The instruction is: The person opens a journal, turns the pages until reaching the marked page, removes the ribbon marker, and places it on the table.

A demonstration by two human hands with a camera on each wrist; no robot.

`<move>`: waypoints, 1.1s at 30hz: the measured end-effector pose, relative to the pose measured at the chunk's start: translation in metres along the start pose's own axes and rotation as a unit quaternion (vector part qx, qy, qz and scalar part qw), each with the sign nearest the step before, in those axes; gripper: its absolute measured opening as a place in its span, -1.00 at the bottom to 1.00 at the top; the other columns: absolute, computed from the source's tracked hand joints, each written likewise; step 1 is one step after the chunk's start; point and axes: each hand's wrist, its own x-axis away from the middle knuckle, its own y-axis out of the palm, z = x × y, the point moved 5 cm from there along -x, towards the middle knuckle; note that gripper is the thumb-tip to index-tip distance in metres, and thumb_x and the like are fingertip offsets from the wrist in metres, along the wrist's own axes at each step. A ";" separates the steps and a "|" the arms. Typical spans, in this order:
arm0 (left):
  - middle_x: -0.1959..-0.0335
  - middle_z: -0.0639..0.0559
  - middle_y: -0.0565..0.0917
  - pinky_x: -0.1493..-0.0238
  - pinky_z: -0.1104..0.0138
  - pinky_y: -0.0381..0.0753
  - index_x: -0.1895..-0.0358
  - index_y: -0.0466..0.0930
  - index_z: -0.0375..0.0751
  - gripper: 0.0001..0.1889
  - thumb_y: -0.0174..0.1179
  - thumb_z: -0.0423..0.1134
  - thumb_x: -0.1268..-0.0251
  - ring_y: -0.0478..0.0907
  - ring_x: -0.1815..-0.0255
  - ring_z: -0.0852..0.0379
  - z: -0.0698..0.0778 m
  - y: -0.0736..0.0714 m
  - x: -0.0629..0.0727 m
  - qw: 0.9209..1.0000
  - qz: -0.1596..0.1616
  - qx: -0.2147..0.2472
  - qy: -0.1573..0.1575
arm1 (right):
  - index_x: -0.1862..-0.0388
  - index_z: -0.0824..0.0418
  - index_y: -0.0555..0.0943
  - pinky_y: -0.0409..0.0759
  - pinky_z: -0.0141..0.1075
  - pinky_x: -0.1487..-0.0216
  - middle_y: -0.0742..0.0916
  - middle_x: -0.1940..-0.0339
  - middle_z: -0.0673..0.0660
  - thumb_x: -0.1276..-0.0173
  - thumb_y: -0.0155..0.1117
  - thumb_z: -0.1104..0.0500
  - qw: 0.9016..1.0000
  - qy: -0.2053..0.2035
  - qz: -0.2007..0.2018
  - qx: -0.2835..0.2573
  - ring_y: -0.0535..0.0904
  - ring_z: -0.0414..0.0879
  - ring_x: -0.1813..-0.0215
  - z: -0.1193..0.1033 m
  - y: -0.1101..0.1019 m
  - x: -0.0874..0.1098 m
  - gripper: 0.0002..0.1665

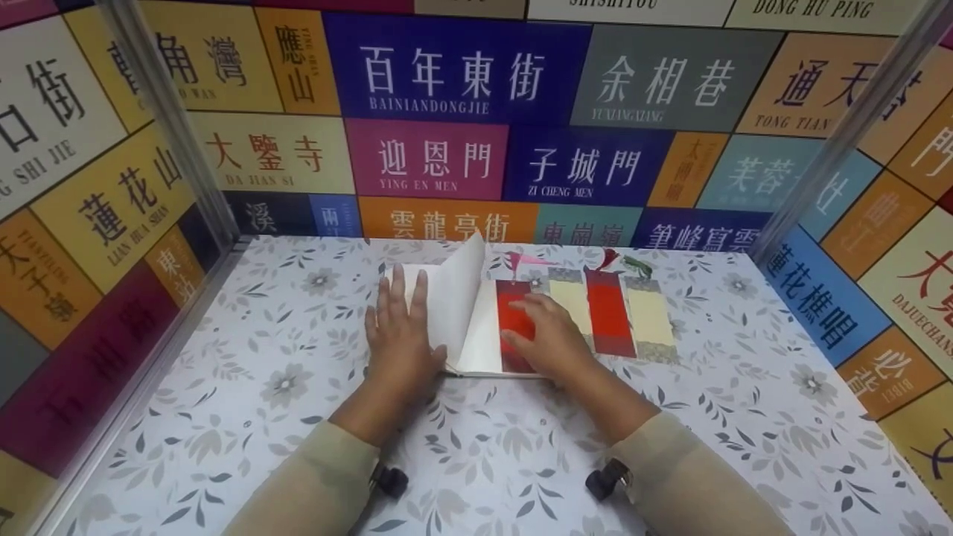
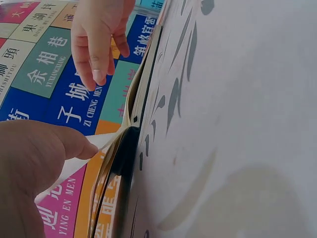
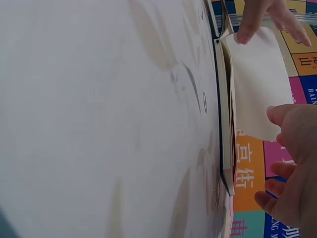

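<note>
An open notebook [image 1: 482,344] with blank pages lies on the table, one leaf [image 1: 456,298] standing up between its halves. My left hand [image 1: 402,335] rests on the left side with fingers extended; in the left wrist view its thumb [image 2: 81,146] is at the lifted paper. A red bookmark [image 1: 514,296] with darker ends and a pink tassel lies on the right-hand page. Over it is my right hand [image 1: 557,339], fingers loosely bent. The right wrist view shows this hand [image 3: 297,158] above the notebook edge [image 3: 225,114], pinching nothing.
To the right lie a cream bookmark [image 1: 569,301], another red bookmark [image 1: 612,316] with a dark red tassel, and a cream bookmark [image 1: 650,316] with a green tassel. A leaf-patterned cloth [image 1: 290,387] covers the table. Panels with printed signs [image 1: 458,71] enclose the back and sides.
</note>
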 end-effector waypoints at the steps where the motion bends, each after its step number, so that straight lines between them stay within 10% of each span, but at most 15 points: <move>1: -0.79 0.09 -0.64 -0.79 -0.30 -0.28 -0.72 -0.59 0.46 0.46 0.61 -0.02 -0.17 -0.64 -0.82 -0.12 0.000 0.000 0.000 1.000 0.002 -0.002 0.001 | -0.59 -0.26 0.46 0.56 0.16 -0.54 0.35 -0.72 -0.03 -0.41 0.47 -0.24 1.000 0.002 -0.003 0.000 0.23 0.08 -0.75 0.001 0.000 0.000 -0.20; 6: -0.79 0.13 -0.63 -0.77 -0.35 -0.29 -0.73 -0.52 0.50 0.43 0.61 -0.03 -0.16 -0.62 -0.83 -0.15 0.001 0.000 0.000 1.000 -0.009 -0.018 0.010 | -0.61 -0.26 0.44 0.53 0.18 -0.56 0.34 -0.73 -0.05 -0.40 0.48 -0.25 1.000 0.007 -0.015 0.003 0.22 0.09 -0.76 0.005 0.003 -0.002 -0.16; 15: -0.85 0.15 -0.19 -0.72 -0.43 -0.39 -0.67 0.27 0.35 -0.13 0.40 -0.14 -0.29 -0.44 -0.86 -0.13 0.003 0.009 0.000 0.993 -0.094 -0.062 0.045 | -0.60 -0.32 0.45 0.57 0.16 -0.54 0.31 -0.76 -0.07 -0.40 0.50 -0.19 0.997 -0.011 -0.063 0.043 0.21 0.08 -0.76 0.011 0.012 -0.004 -0.19; 24: -0.81 0.25 0.06 -0.79 -0.29 -0.29 -0.59 0.42 0.32 -0.39 0.20 -0.07 -0.53 -0.22 -0.87 -0.04 0.001 0.023 0.004 0.977 -0.196 -0.054 0.064 | -0.54 -0.41 0.50 0.60 0.23 -0.49 0.32 -0.75 -0.02 -0.41 0.44 -0.27 0.993 0.003 -0.095 0.075 0.17 0.10 -0.74 0.016 0.018 -0.003 -0.27; 33: -0.79 0.22 0.15 -0.80 -0.26 -0.20 -0.60 0.40 0.33 -0.43 0.13 0.01 -0.58 -0.09 -0.85 -0.02 0.000 0.027 0.004 0.973 -0.222 -0.048 0.043 | -0.50 -0.34 0.56 0.55 0.23 -0.50 0.41 -0.68 0.00 -0.30 0.54 -0.29 0.993 0.027 -0.078 0.084 0.29 0.09 -0.62 0.016 0.015 -0.002 -0.22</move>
